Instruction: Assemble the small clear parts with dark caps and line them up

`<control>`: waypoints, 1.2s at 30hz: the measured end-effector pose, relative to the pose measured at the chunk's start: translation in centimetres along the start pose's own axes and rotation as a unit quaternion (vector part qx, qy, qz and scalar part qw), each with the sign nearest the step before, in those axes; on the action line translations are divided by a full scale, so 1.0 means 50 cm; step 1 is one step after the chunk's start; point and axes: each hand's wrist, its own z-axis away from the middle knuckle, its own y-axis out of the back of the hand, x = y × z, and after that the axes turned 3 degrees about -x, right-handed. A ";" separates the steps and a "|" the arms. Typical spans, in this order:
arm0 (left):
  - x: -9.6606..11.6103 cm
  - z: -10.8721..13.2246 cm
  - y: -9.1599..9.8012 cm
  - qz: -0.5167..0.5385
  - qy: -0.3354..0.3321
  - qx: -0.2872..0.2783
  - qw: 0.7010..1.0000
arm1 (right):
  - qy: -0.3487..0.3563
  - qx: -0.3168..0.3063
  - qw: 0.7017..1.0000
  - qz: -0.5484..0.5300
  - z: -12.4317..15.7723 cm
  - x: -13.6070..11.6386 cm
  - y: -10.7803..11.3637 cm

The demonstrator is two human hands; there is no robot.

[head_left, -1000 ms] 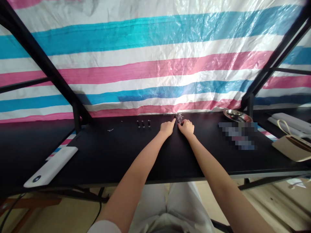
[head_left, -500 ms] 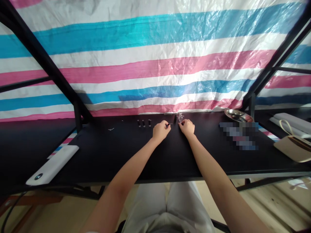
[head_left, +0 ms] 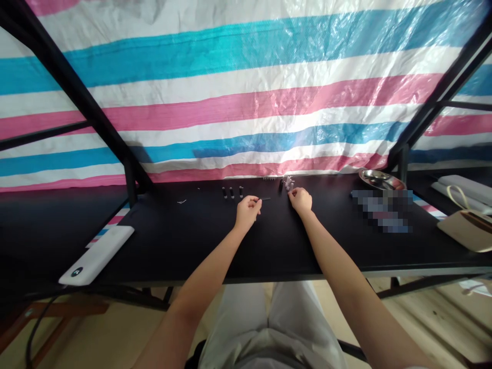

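My left hand is closed in a pinch around a thin dark stick-like piece, which points to the right just above the black table. To its right, my right hand has its fingertips together at the near edge of a little cluster of clear parts; what lies between them is too small to make out. A short black cylinder stands left of that cluster. Several tiny pieces form a row behind it. Left of my left hand are three small black cylinders with light ends.
A shiny metal dish sits at the back right, with a blurred-out item in front. A beige pouch lies far right. At left is a long white device; thin white scraps lie nearby. Black frame posts flank a striped sheet.
My left hand has moved slightly left and turned, so more of the dark piece shows. My right hand stays beside the clear parts. The whole view has shifted a little.
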 end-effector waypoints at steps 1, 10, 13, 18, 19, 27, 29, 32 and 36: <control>0.000 0.001 0.000 0.010 0.001 -0.007 1.000 | 0.004 -0.003 1.000 0.000 0.004 0.000 0.003; 0.006 0.006 0.001 0.074 0.002 -0.036 0.997 | 0.149 0.000 0.987 -0.055 0.065 -0.037 0.063; 0.007 0.007 -0.001 0.082 0.007 -0.032 0.996 | 0.203 0.005 0.978 -0.054 0.084 -0.056 0.073; 0.011 0.009 0.001 0.097 0.005 -0.024 0.995 | 0.246 -0.012 0.966 -0.073 0.091 -0.065 0.069; 0.012 0.009 0.001 0.097 0.006 -0.022 0.995 | 0.256 -0.020 0.963 -0.080 0.090 -0.065 0.068; 0.016 0.012 0.000 0.086 -0.020 -0.016 0.996 | 0.287 -0.036 0.955 -0.066 0.094 -0.072 0.061; 0.015 0.013 0.001 0.070 -0.034 -0.016 0.997 | 0.291 -0.039 0.955 -0.044 0.097 -0.076 0.060; 0.013 0.015 0.002 0.010 -0.063 0.003 0.998 | 0.303 -0.044 0.952 -0.006 0.102 -0.083 0.057; 0.010 0.018 0.003 -0.107 -0.122 0.022 0.987 | 0.321 -0.046 0.946 0.026 0.106 -0.090 0.051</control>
